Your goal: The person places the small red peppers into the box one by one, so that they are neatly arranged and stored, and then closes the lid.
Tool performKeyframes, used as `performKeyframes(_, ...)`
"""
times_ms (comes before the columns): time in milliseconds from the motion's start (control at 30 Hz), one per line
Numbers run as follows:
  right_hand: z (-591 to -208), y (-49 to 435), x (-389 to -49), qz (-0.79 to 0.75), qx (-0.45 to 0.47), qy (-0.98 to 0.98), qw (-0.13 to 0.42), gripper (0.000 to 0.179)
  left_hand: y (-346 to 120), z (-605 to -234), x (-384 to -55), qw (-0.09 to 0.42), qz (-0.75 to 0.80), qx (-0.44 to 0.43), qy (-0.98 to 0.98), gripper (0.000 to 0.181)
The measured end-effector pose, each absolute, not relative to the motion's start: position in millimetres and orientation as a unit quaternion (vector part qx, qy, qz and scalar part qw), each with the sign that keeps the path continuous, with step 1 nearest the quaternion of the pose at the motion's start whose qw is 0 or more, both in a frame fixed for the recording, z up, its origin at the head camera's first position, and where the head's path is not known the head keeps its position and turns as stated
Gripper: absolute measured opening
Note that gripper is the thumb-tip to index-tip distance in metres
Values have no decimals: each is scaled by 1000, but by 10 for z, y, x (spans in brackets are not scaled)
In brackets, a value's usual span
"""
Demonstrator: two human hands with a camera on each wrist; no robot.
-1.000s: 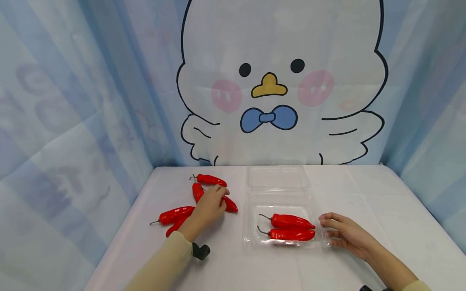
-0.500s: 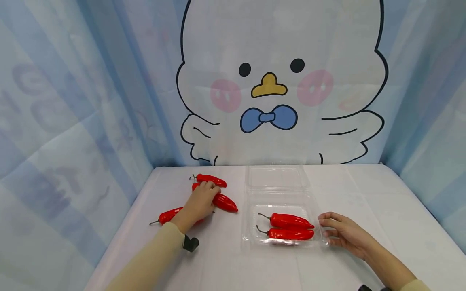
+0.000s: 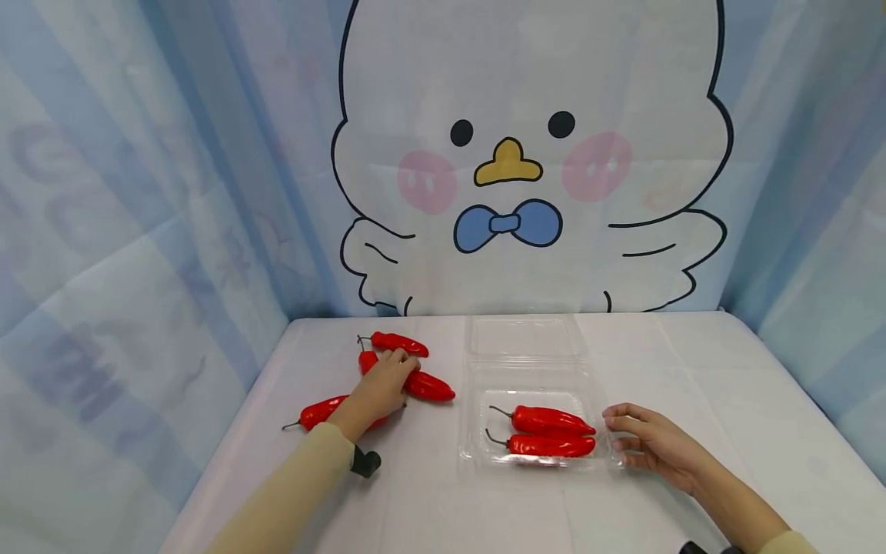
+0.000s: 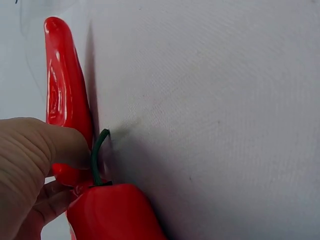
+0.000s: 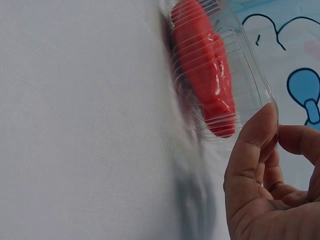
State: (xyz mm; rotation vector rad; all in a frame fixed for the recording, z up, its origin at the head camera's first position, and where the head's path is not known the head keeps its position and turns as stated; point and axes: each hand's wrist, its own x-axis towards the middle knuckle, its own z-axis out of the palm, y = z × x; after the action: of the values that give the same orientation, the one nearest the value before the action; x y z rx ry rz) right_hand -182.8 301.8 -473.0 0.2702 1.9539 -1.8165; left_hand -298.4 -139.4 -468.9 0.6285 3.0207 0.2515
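Note:
My left hand (image 3: 377, 388) grips a red chili pepper (image 3: 431, 387) by its stem-end half, thumb on one side and fingers on the other. In the left wrist view, another red pepper with a green stem (image 4: 117, 215) lies close to those fingers. My right hand (image 3: 661, 450) pinches the right edge of a clear plastic clamshell box (image 3: 465, 450) between thumb and finger, as the right wrist view also shows. Two red peppers, a rear one (image 3: 550, 420) and a front one (image 3: 551, 446), lie side by side inside the box. The box's lid (image 3: 526, 338) lies folded back.
One red pepper (image 3: 400, 343) lies beyond my left hand, and another (image 3: 368, 361) is partly covered by it. A further pepper (image 3: 320, 413) lies left of my wrist. A white cloth covers the table (image 3: 512, 515); a printed curtain (image 3: 512, 269) hangs behind it.
My left hand has moved left and slightly back among the loose peppers, then stayed over the gripped one. The right hand keeps its place at the box's edge.

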Motion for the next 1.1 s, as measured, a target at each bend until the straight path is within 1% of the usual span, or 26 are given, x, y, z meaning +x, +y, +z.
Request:
performKeyframes(233,-4732,3016,-1831,-659,100,710,228,45,-1398,-4677,-2983,26,96,202,974,57)
performKeyframes(733,-4732,3013,-1838,-658,99,711,228,45,-1407,-4675,-2982,30,96,199,975,55)
performKeyframes(1100,-4726,3020,-1841,-659,94,710,232,45,-1455,-4649,-2977,29,125,194,973,62)
